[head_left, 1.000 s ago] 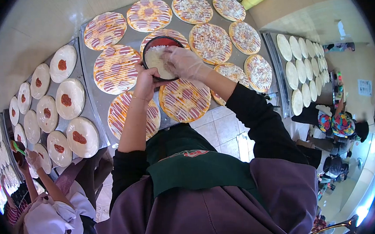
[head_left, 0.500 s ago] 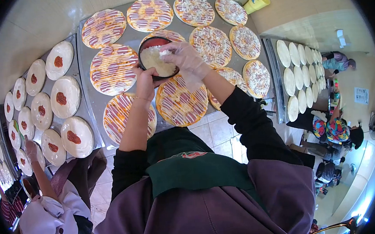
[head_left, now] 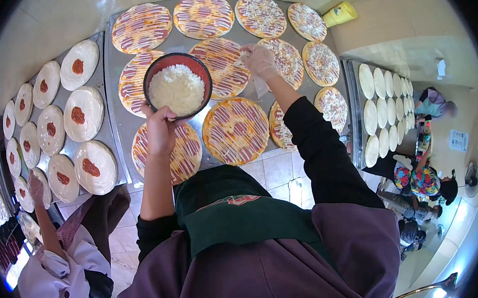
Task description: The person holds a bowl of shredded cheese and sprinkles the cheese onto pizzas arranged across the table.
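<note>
My left hand grips the near rim of a dark bowl with a red inside. White grated cheese fills much of it. My right hand, in a clear plastic glove, is over the right edge of a pizza striped with white sauce. Its fingers are drawn together around a little grated cheese, partly hidden by the glove. Just right of that hand is a pizza strewn with cheese. Another striped pizza lies nearer to me, below the bowl's right side.
More pizzas lie on the metal table. A yellow container lies at its far right corner. On the left, a table holds dough rounds with red sauce; a co-worker stands there. Plain dough rounds fill the right table.
My right hand has left the bowl and moved right, over the pizzas. My left hand has carried the bowl to the left, uncovering the middle striped pizza.
</note>
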Tool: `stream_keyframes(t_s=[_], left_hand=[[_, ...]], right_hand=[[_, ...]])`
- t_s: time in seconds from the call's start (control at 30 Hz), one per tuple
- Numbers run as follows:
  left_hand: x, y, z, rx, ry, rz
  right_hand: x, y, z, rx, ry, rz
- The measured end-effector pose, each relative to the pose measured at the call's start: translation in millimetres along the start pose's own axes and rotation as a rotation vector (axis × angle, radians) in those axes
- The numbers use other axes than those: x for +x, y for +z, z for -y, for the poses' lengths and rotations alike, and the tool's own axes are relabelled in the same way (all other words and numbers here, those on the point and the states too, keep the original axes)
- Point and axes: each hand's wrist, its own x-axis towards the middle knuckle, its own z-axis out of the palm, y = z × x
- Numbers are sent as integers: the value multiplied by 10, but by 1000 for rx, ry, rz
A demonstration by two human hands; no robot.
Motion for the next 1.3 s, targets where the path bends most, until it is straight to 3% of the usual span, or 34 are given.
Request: stream_keyframes(t_s=[0.33,0.4,0.53,0.6,0.87,0.93,1.03,1.23,1.3], left_hand=[[-498,-546,-96,-48,42,-21],[-593,-567,-113,-56,36,-39],[-704,-621,-99,-88,29,-68],[-724,-650,-83,-110,40,-71],[-750,-671,-52,-83,14,-125],[-738,-696,-29,-75,20,-124],[-736,-700,-38,-96,19,-105],[-719,-743,-22,-141,-8,-85],[-718,-748,-14,-145,-3,-88]], right_hand=[[505,173,174,-78,-92,72],[579,223,256,-190,-258,22],[676,336,380,-172,-283,61],[720,363,465,-127,-471,58],[517,381,755,-281,-605,207],[354,290,870,-202,-776,247],[226,336,861,-204,-868,304],[20,335,656,-157,-949,403],[-59,274,581,-181,-876,438]])
